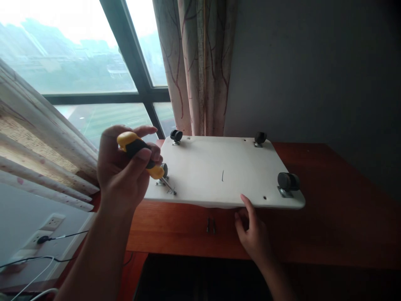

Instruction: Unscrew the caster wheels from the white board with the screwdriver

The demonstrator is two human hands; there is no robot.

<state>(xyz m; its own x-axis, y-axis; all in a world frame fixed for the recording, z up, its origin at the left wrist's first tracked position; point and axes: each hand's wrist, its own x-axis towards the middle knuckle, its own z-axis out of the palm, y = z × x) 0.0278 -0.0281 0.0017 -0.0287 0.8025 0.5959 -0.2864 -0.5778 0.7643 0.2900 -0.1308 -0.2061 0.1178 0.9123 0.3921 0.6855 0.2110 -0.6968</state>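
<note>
Left hand (120, 179) grasps a screwdriver (133, 146), tip at the near left corner of the white board (200, 163); shaft appears slanted, so squaring it seems advisable. Right hand (254, 235) touches the near edge; clamping cannot be told. Reddish table (175, 230) beneath; window (94, 58) left, plain wall (297, 75) right.

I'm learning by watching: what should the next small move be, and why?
Probably tilt the yellow and black screwdriver in the left hand more upright: its thin metal shaft slants, while its tip is at a small dark spot near the edge of the white, rounded-corner board. Whether a screw sits there is unclear.
</note>
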